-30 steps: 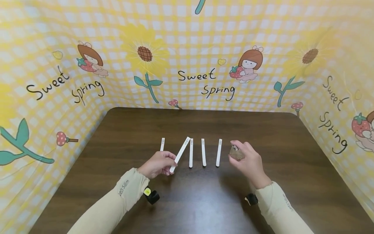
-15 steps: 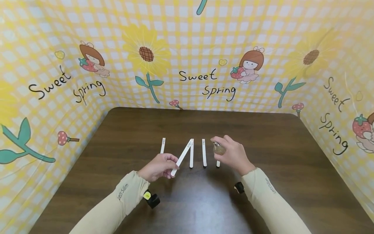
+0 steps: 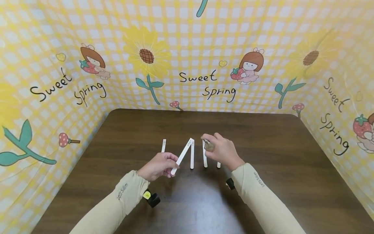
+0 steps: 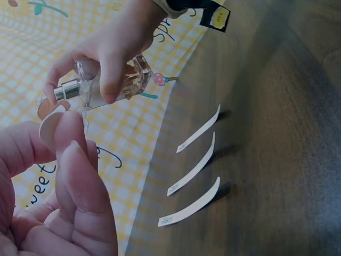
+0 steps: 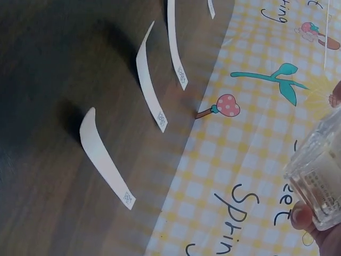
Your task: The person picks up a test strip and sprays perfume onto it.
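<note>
My left hand (image 3: 168, 165) pinches the near end of a white paper strip (image 3: 182, 155) and holds it slanted up off the brown table (image 3: 277, 156). In the left wrist view its fingertips (image 4: 69, 133) close on the strip's rounded end (image 4: 49, 127). My right hand (image 3: 212, 143) grips a small clear glass spray bottle (image 3: 209, 146) just right of the raised strip's tip, its metal nozzle (image 4: 66, 90) pointing toward it. The right wrist view catches the bottle's base (image 5: 318, 173) at the lower right.
More white strips lie in a row on the table: one at the left (image 3: 163, 145), two in the middle (image 3: 192, 155) (image 3: 205, 157), and one (image 3: 218, 165) mostly hidden under my right hand. A yellow checked cloth wall (image 3: 187, 48) surrounds the table.
My right hand has carried the bottle leftward, from right of the row to over the strips near the raised strip's tip. The left hand has stayed almost still.
</note>
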Demonstrator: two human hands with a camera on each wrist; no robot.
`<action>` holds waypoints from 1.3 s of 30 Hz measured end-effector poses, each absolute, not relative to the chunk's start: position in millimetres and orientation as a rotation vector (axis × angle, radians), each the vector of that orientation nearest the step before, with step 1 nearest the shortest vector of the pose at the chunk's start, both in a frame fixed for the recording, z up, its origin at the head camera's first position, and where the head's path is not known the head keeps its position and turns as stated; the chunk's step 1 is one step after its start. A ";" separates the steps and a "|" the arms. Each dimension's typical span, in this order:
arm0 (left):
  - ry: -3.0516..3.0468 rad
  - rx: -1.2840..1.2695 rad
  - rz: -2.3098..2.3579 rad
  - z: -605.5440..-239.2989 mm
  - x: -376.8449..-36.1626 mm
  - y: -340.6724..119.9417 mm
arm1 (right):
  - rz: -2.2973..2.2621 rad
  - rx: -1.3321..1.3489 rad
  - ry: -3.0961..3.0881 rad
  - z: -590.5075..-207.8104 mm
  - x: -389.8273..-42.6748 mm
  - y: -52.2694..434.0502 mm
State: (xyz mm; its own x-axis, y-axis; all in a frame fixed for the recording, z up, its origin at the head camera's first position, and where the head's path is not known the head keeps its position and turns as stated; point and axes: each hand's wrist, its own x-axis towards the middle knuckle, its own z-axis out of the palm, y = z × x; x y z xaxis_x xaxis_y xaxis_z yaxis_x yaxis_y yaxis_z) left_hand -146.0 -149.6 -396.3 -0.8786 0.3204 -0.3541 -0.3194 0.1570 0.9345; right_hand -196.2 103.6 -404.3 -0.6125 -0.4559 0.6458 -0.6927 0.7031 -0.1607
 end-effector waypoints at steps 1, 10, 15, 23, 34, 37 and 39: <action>1.960 0.006 1.773 -395.7 -146.5 -149.0 | 0.543 0.868 -2.341 -404.1 -196.2 103.5; 1.931 0.048 1.787 -393.6 -146.5 -146.2 | 0.536 0.867 -2.392 -409.5 -195.7 104.8; 1.922 0.062 1.799 -392.6 -148.3 -145.1 | 0.520 0.855 -2.367 -406.0 -197.0 106.0; 1.906 0.081 1.781 -390.7 -148.3 -141.3 | 0.465 0.855 -2.351 -398.9 -196.8 107.2; 1.905 0.100 1.777 -388.2 -146.2 -140.7 | 0.494 0.857 -2.404 -398.8 -198.1 104.1; 1.902 0.109 1.782 -387.4 -146.0 -140.5 | 0.497 0.851 -2.421 -397.8 -198.3 103.4; 1.903 0.110 1.782 -387.5 -146.0 -140.4 | 0.501 0.844 -2.438 -397.2 -198.3 102.9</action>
State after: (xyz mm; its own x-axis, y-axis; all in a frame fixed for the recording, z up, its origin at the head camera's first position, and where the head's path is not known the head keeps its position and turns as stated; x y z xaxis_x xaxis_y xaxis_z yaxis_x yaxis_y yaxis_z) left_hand -146.0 -140.4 -387.5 -0.8583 0.4037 -0.3169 -0.2896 0.1286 0.9485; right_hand -198.3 102.9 -397.2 -0.6780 -0.4641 0.5701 -0.6512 0.7390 -0.1729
